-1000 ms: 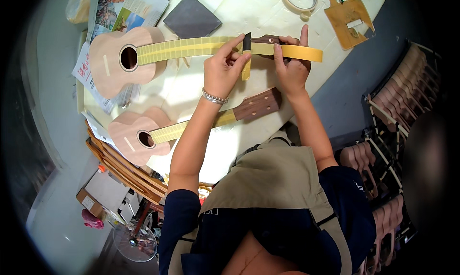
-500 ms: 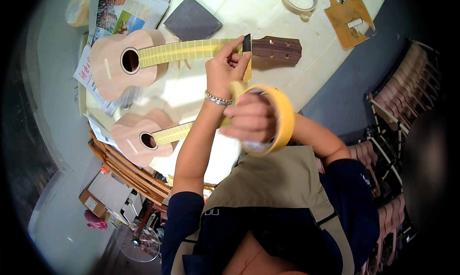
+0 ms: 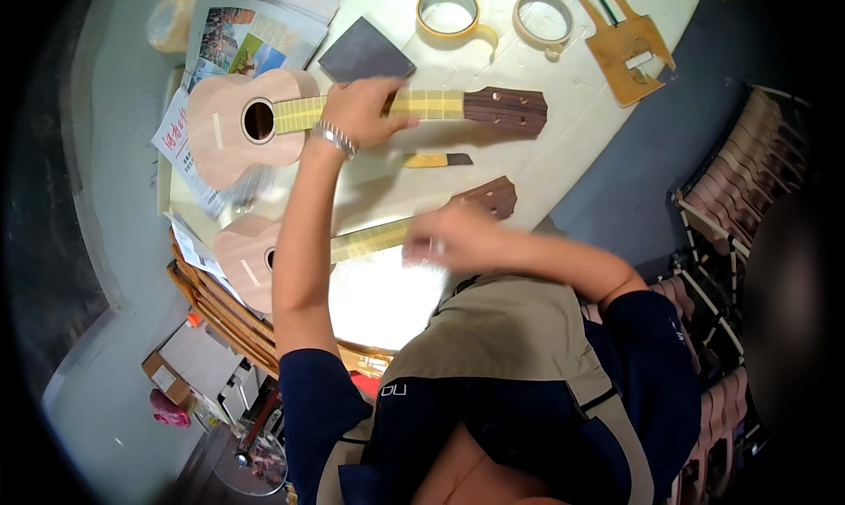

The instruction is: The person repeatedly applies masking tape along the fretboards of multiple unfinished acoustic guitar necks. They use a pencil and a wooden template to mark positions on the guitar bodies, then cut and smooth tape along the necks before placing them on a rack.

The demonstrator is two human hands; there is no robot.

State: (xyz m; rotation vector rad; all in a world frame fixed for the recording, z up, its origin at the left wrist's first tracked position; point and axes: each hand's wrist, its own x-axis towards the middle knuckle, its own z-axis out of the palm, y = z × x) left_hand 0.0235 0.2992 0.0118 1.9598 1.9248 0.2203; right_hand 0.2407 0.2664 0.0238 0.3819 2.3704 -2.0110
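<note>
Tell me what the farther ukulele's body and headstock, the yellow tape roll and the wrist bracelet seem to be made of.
Body: wood, probably unvarnished; pale, matte surface.
Headstock: wood, dark brown with streaky grain; finish unclear.
Yellow tape roll: perhaps paper masking tape; a thin loose end curls off.
Bracelet: likely polished metal; silvery segments glint.

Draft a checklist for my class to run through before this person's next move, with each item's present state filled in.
1. Dark-tipped yellow tool out of both hands: ok, lying between the ukuleles.
2. Yellow tape roll set down on the table: ok.
3. Roll's loose end tucked in: not ok, it trails out.
4. Left hand at the upper ukulele: ok, over its neck.
5. Right hand clear of the lower ukulele: cannot tell, blurred.
</note>
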